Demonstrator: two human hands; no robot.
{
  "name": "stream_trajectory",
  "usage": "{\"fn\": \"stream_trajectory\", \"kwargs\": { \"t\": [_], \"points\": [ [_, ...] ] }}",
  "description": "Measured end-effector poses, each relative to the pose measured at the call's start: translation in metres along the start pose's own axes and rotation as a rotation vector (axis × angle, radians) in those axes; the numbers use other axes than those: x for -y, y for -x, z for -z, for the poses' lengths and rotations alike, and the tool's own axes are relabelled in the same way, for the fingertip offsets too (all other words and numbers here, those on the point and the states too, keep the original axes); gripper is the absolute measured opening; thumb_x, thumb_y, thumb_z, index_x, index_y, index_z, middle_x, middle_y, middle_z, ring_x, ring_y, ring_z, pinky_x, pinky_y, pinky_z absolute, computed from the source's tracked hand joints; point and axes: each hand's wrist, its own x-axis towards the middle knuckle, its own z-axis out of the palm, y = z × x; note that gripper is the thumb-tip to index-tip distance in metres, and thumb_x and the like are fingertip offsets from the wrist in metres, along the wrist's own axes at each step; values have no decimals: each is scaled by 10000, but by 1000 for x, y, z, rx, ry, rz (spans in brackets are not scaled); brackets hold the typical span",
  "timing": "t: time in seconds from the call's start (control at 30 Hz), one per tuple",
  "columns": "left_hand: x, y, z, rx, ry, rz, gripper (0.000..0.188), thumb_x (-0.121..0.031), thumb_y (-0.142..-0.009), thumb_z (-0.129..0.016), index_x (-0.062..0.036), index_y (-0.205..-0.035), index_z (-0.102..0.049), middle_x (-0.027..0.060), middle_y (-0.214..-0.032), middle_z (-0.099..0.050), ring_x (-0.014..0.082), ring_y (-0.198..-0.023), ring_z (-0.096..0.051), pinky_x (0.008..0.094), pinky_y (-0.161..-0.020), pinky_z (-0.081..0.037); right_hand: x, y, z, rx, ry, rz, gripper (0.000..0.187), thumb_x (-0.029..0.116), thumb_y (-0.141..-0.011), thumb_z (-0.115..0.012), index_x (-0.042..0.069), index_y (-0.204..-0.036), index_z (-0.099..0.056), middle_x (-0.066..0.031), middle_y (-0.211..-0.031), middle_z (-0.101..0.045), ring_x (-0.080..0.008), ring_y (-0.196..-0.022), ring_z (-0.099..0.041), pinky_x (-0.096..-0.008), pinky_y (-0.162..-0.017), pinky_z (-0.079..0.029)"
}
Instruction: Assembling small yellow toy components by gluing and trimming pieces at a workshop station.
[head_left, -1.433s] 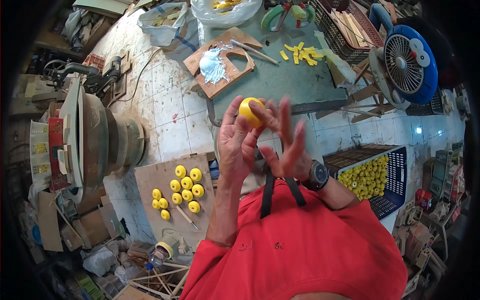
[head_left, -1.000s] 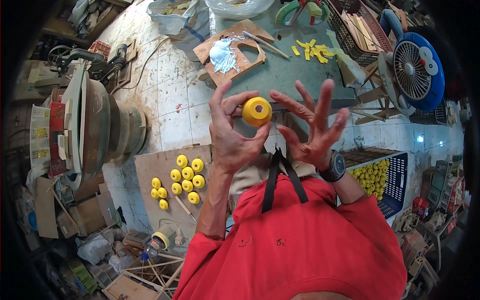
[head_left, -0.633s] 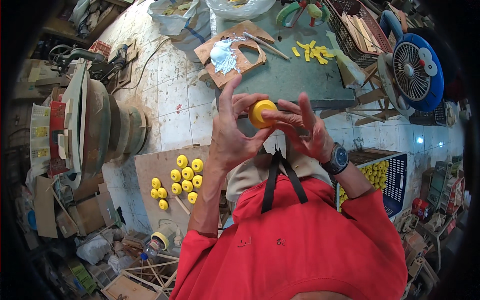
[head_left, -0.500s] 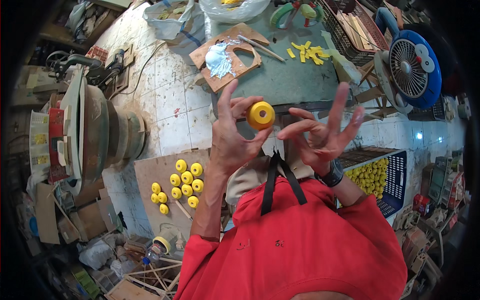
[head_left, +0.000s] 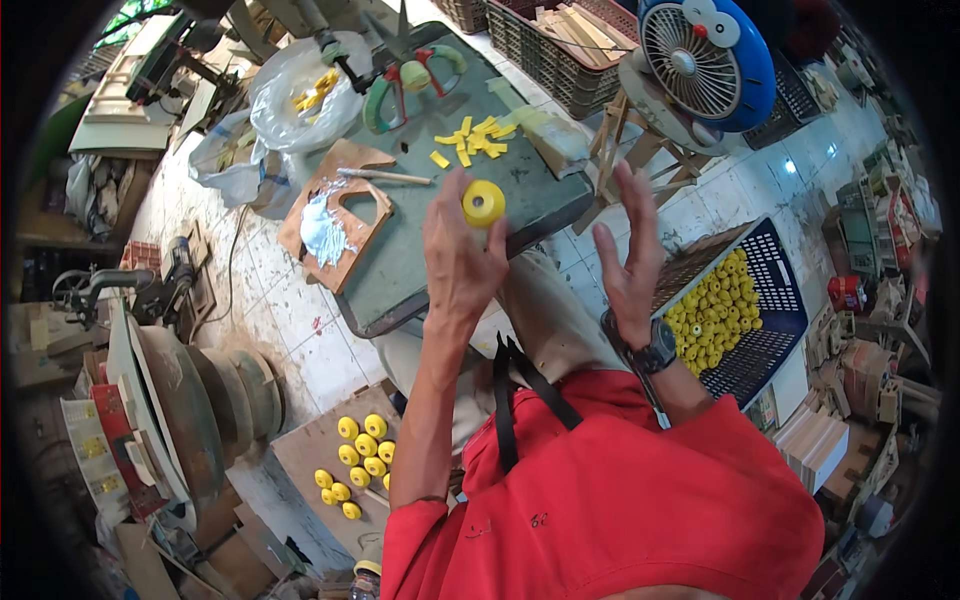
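Between its thumb and fingers my left hand grips a yellow wooden wheel with a round centre hole, held up by the near edge of the green worktable. To the right, my right hand is empty, fingers and thumb apart, above the near side of a dark blue crate full of small yellow pieces. On the table lie a brown board bearing a pale blue-white paste, a thin stick and short yellow strips.
Several yellow wheels rest on a flat board at lower left. A tool with green and red handles stands at the table's far side. Beyond are a plastic bag, a crate of wood strips and a blue fan.
My view has shifted, bringing the table nearer. My right hand has drawn away from the wheel to the right. My left hand still holds the wheel, its hole seen more face-on.
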Motion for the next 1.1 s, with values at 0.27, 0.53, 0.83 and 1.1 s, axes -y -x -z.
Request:
{"fn": "stream_trajectory", "kwargs": {
  "t": [0.27, 0.53, 0.83, 1.1],
  "points": [
    [18, -19, -26, 45, -168, 39, 690, -38, -725, -717, 28, -1322, -378, 209, -1148, -543, 369, -1069, -516, 427, -942, -398, -20, -54, -13, 4, 447, 327, 725, 119, -766, -733, 11, -1390, -382, -188, -1367, -461, -343, -1257, -451, -424, -1042, -349],
    [14, -9, -25, -106, -173, 1, 722, -36, -697, -734, 39, -1319, -375, 200, -1234, -471, 387, -1162, -428, 438, -1002, -353, -41, -45, -64, -297, 281, -119, 630, 112, -681, -783, -16, -1242, -527, -173, -1057, -626, -354, -958, -589, -402, -836, -458],
    [20, -7, -25, -188, -185, -5, 757, -46, -669, -769, 58, -1311, -383, 235, -1171, -505, 392, -1098, -482, 426, -968, -382, -54, -34, -69, -311, 160, -180, 372, 42, -710, -742, -19, -1057, -621, -164, -993, -632, -327, -936, -596, -369, -845, -457],
    [16, -1, -19, -257, -167, -29, 809, -26, -644, -771, 23, -1330, -344, 226, -1233, -475, 401, -1136, -451, 442, -996, -356, -55, -23, -67, -350, 375, -55, 290, 14, -744, -712, -45, -1020, -646, -148, -990, -657, -272, -905, -637, -347, -816, -492]
  ]
}}
